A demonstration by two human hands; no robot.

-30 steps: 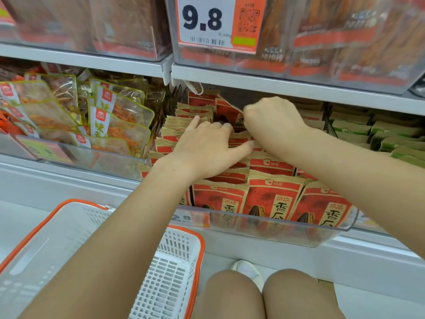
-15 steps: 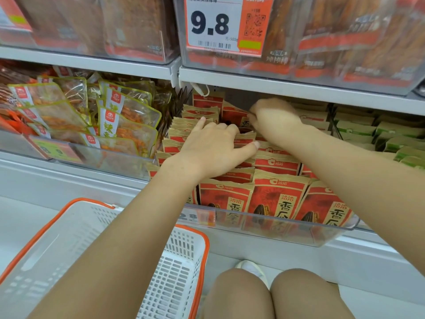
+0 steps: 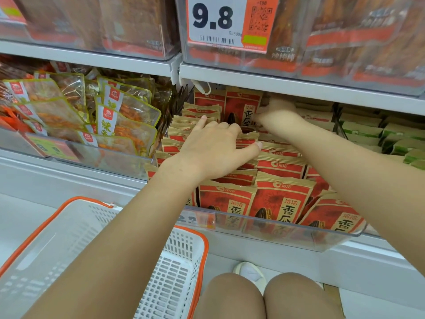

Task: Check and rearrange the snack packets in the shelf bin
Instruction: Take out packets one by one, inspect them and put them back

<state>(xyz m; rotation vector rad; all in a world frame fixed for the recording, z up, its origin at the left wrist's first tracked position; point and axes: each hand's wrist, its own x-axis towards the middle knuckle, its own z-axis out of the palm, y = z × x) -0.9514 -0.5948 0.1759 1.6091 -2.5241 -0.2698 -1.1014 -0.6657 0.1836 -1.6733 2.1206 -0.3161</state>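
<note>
Both hands are in the bin now: the left hand (image 3: 213, 150) lies spread, palm down, over the tops of the red packets (image 3: 279, 196) near the middle of the clear shelf bin (image 3: 299, 236), fingers straight and pressing the rows flat, thumb stretched out to the right. The right hand (image 3: 279, 111) reaches deep toward the back edge of the bin, right under the shelf above, and pinches the side of one raised packet (image 3: 241, 109) that stands upright, taller than its neighbours. That looks like the step in hand: pulling one packet up at the back to check it or reseat it. To do it well, the left hand should hold the front rows down so they don't ride up with it, while the right lifts straight, clear of the shelf lip overhead, then slides the packet into a gap face-forward. The raised packet sits beyond the left fingertips, touching the right fingers; the rest of the packets fill the bin from the front wall back, under and around both forearms. A white basket (image 3: 128, 268) with an orange rim waits lower left, well apart.
</note>
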